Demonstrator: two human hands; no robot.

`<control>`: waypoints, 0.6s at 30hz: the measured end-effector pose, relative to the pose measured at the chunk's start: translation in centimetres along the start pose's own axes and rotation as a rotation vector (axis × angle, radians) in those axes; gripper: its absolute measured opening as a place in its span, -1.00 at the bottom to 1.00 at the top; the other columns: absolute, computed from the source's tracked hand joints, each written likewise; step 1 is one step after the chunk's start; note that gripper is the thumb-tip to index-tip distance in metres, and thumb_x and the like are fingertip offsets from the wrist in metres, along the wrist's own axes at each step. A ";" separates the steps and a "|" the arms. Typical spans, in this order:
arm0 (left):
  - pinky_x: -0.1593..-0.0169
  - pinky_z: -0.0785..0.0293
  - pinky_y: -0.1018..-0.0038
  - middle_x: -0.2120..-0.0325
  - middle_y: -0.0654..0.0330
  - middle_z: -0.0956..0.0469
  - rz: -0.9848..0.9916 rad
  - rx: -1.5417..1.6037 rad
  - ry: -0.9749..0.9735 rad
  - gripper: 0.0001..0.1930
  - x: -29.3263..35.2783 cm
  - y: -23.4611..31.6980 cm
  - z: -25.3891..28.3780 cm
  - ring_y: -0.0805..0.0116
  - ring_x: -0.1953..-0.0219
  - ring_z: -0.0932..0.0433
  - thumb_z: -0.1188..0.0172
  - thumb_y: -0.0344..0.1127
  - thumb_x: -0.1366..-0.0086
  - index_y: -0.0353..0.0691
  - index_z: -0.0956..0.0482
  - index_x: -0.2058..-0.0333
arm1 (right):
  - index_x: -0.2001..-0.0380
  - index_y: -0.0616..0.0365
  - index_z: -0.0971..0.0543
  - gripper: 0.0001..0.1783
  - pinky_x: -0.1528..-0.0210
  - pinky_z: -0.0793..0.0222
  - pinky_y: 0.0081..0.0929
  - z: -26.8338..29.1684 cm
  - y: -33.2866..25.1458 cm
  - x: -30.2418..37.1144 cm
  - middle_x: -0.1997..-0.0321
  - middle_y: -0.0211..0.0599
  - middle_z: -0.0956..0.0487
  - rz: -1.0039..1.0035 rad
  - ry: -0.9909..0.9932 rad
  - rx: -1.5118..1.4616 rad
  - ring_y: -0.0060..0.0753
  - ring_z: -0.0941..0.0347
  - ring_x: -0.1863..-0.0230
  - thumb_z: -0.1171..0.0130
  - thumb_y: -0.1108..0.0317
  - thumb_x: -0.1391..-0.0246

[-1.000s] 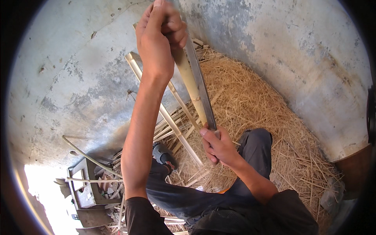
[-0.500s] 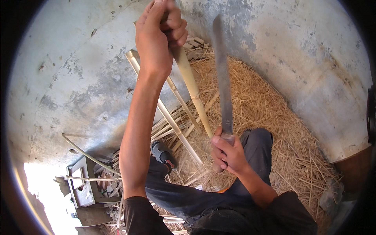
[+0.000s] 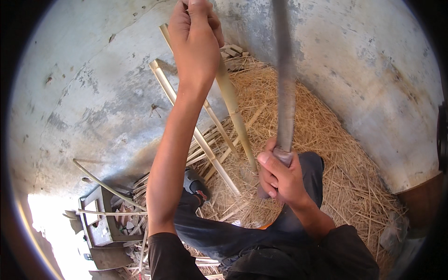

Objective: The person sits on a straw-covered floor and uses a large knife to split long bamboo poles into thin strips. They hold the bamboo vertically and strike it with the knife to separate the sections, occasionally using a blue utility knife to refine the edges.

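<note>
My left hand [image 3: 196,42] is raised at the top of the picture, its fingers closed round the upper part of a pale bamboo pole [image 3: 234,112]. The pole slants down, its lower end near the straw by my right hand. Lower down, my right hand [image 3: 283,176] grips the handle of a machete [image 3: 285,88]. Its long dark blade points upward, blurred, to the right of the pole and apart from it. The blade's tip runs out of the top of the view.
Split bamboo lengths [image 3: 200,140] lean on the stained wall [image 3: 102,93] left of the pole. Straw-like shavings [image 3: 336,154] cover the floor. My shoe [image 3: 196,185] rests among bamboo strips. A grey frame-like box [image 3: 100,224] with debris stands at lower left, a stone [image 3: 394,233] at right.
The machete and my right hand have shifted right and slightly down, the blade now more upright. My left hand and the pole have moved slightly right.
</note>
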State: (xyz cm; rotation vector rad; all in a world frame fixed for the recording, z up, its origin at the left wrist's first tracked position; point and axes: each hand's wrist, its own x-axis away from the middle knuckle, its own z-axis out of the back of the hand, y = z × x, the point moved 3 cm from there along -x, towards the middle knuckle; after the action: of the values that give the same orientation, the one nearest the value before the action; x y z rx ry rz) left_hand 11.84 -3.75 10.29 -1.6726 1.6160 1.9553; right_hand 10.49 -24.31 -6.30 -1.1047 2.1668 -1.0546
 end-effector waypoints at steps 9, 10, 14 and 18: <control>0.51 -0.18 0.54 0.60 0.37 -0.25 -0.014 -0.104 0.072 -0.65 0.1 0.1 0.1 0.58 0.62 -0.18 0.11 -0.08 -0.59 -0.17 -0.32 0.36 | 0.21 0.02 -0.36 -0.87 0.81 0.01 -0.64 4.1 6.6 -0.9 0.74 -0.59 -0.19 -0.431 0.105 -0.115 -0.72 -0.06 0.82 -0.11 0.44 -0.29; 0.51 -0.20 0.54 0.60 0.36 -0.26 -0.024 -0.131 0.073 -0.65 0.1 0.2 0.2 0.58 0.62 -0.19 0.11 -0.08 -0.59 -0.17 -0.32 0.36 | 0.24 0.04 -0.36 -0.88 0.81 0.01 -0.63 3.4 5.7 -0.9 0.74 -0.60 -0.20 -0.349 0.091 -0.126 -0.72 -0.07 0.83 -0.10 0.42 -0.30; 0.50 -0.22 0.55 0.60 0.35 -0.29 -0.074 -0.233 0.090 -0.64 0.4 0.4 0.0 0.57 0.62 -0.23 0.12 -0.07 -0.59 -0.19 -0.35 0.35 | 0.29 0.08 -0.36 -0.88 0.81 0.02 -0.62 1.7 3.1 -0.5 0.75 -0.61 -0.22 -0.060 0.089 -0.132 -0.73 -0.10 0.84 -0.10 0.42 -0.30; 0.51 -0.23 0.56 0.60 0.32 -0.35 -0.070 -0.335 0.132 -0.63 1.0 1.1 -1.3 0.59 0.62 -0.28 0.14 -0.06 -0.59 -0.24 -0.40 0.28 | 0.26 0.07 -0.36 -0.88 0.81 0.02 -0.61 1.0 6.5 -0.7 0.74 -0.63 -0.22 -0.373 0.038 -0.119 -0.73 -0.09 0.84 -0.11 0.44 -0.28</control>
State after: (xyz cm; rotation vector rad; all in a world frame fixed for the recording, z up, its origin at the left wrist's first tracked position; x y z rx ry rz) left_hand 11.59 -5.74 10.40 -1.9836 1.2984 2.2205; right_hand 8.60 -21.68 -12.07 -1.6016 2.1231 -1.1180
